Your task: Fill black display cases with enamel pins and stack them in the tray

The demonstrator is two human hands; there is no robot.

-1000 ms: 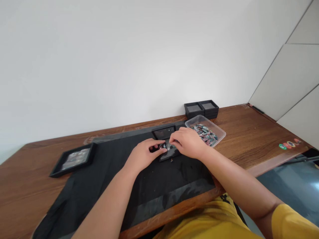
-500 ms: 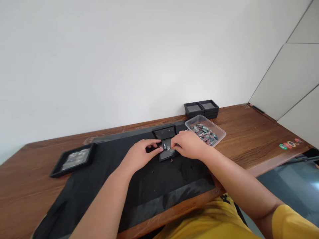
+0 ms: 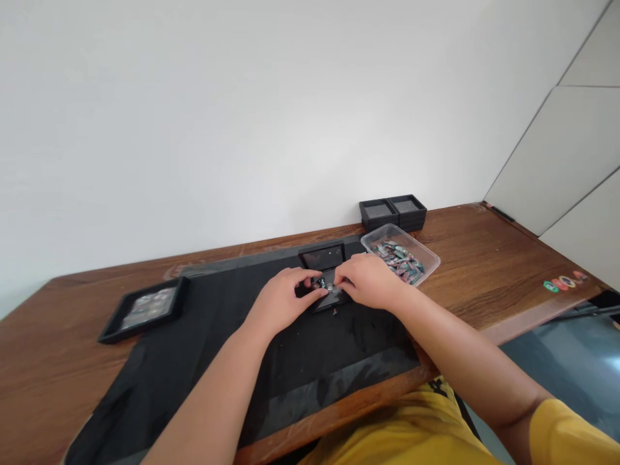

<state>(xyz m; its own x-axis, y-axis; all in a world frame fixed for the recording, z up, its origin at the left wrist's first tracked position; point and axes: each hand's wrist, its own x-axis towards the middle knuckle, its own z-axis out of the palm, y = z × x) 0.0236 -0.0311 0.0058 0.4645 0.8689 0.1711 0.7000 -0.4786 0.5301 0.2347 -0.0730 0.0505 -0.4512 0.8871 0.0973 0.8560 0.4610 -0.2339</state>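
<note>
A small black tray [image 3: 334,299] lies in front of me with several tiny shiny pieces [image 3: 330,287] on its grey inner surface. My left hand [image 3: 283,296] is over its left side, thumb and index finger stretched out and apart around a few of the pieces. From the right, my right hand [image 3: 364,278] reaches over the tray with its fingers bent and pressed together. Whatever is between those fingertips is hidden. Just behind stands a second black tray [image 3: 323,257], with a few small specks on its dark surface.
A clear plastic box [image 3: 429,261] of small wrapped-looking pieces stands right, before stacked black trays [image 3: 407,205] at the wall. A larger black tray [image 3: 174,307] with shiny contents sits left. A black mat [image 3: 271,387] covers part of the wooden table [image 3: 477,265].
My left hand has moved slightly right and farther over the tray, covering its left part. The right hand stays almost in place, fingers still together at the tray.
</note>
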